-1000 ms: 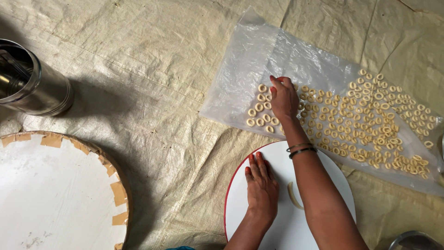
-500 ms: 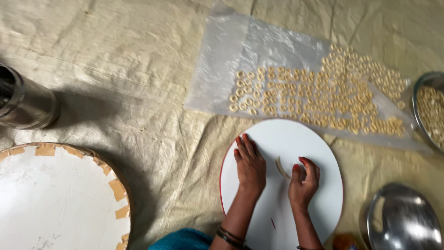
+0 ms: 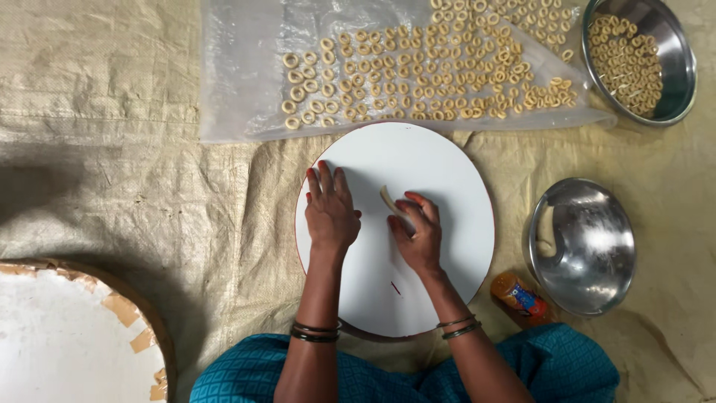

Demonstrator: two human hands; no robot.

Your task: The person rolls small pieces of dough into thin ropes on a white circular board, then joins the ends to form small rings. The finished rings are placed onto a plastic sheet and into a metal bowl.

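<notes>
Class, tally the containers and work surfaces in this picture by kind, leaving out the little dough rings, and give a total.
Steel bowls: 2, one holding dough rings, one nearly empty
Round white boards: 2, one under the hands, one at the lower left corner
Clear plastic sheets: 1
Small orange packets: 1
Total: 6

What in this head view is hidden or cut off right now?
- Dough strip: its lower end is covered by the right hand.
- White board: the part under the left hand is covered.
- Ring-filled bowl: top cut by the frame edge.
- Round tray: cut by the left and bottom edges.
- Orange packet: too small to identify.
</notes>
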